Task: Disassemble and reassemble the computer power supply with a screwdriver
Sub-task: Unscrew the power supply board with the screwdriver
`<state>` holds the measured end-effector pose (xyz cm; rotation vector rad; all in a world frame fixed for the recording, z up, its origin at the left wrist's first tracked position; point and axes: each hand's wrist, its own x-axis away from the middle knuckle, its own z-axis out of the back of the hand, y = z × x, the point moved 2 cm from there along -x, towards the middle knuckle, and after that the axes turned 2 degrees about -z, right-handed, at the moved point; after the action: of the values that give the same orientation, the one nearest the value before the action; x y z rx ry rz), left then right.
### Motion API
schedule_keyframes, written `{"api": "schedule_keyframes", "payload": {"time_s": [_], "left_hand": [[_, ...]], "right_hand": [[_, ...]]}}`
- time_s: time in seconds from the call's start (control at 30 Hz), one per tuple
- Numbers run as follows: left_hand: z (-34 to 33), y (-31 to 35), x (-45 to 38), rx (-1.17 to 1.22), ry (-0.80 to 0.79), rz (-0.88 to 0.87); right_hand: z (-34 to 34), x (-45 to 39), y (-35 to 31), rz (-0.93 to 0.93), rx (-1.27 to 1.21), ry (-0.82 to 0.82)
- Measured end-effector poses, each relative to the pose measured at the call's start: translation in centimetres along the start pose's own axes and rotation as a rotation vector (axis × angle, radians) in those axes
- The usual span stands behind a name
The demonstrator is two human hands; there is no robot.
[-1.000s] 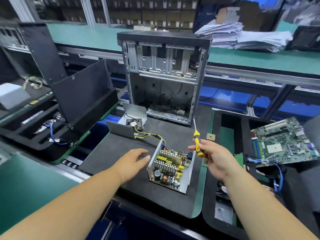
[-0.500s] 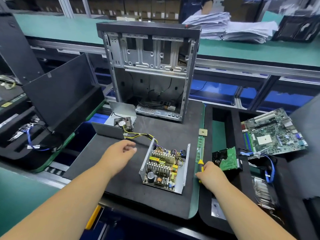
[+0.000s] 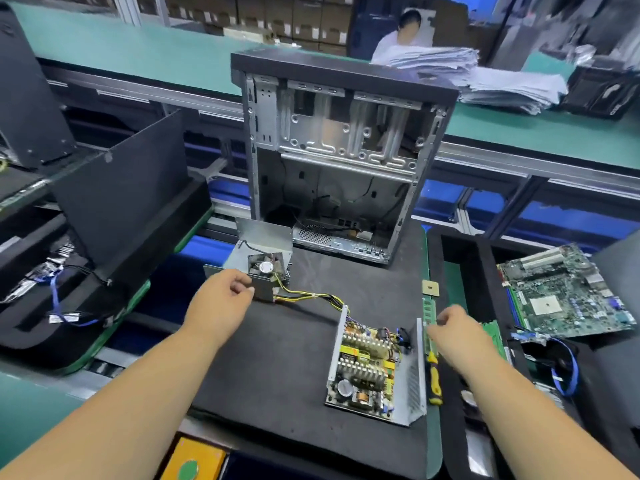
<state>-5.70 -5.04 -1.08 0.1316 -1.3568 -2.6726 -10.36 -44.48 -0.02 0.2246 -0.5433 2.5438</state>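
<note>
The open power supply base [image 3: 367,368], its circuit board bare, lies on the black mat [image 3: 277,358]. Yellow and black wires [image 3: 311,296] run from it to the grey power supply cover [image 3: 263,268] with its fan, further left and back. My left hand [image 3: 218,303] is at the cover's near wall, with fingers and thumb curled on its edge. The yellow-handled screwdriver [image 3: 434,379] lies flat at the mat's right edge beside the base. My right hand [image 3: 453,330] hovers just above it with loosely curled fingers, holding nothing.
An empty computer case [image 3: 339,168] stands upright behind the mat. A RAM stick [image 3: 429,311] and a CPU chip [image 3: 430,289] lie at the mat's right edge. A motherboard [image 3: 561,296] rests on the right tray, and a black side panel [image 3: 121,192] leans at left.
My right hand laid the screwdriver down at the mat's right edge and let go. My left hand moved from beside the base forward to the cover.
</note>
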Motion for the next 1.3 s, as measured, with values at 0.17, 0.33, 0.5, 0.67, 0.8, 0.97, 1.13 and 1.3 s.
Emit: {"api": "schedule_keyframes", "payload": {"time_s": [0.17, 0.33, 0.5, 0.67, 0.8, 0.97, 1.13, 1.3], "left_hand": [[2.8, -2.4, -2.3, 0.071, 0.007, 0.037], [5.0, -4.4, -3.2, 0.114, 0.007, 0.091], [6.2, -5.9, -3.5, 0.097, -0.021, 0.116], [6.5, -6.6, -3.6, 0.092, -0.05, 0.109], [6.1, -6.3, -3.5, 0.11, -0.052, 0.08], [4.5, -5.0, -3.0, 0.137, -0.059, 0.054], [2.7, -3.1, -2.1, 0.143, -0.091, 0.027], [-0.1, -0.7, -0.4, 0.036, -0.246, -0.019]], "right_hand": [[0.6, 0.1, -10.9, 0.264, -0.027, -0.053], [-3.4, 1.3, -21.0, 0.54, 0.251, -0.276], [-8.2, 1.4, -25.5, 0.518, 0.513, -0.431], [-10.1, 0.7, -25.8, 0.466, 0.538, -0.497], [-9.2, 0.1, -25.2, 0.459, 0.362, -0.458], [-7.0, -0.3, -24.3, 0.481, 0.02, -0.399], [-5.2, 0.5, -23.4, 0.49, -0.182, -0.458], [-2.6, 1.1, -21.6, 0.492, -0.303, -0.441]]}}
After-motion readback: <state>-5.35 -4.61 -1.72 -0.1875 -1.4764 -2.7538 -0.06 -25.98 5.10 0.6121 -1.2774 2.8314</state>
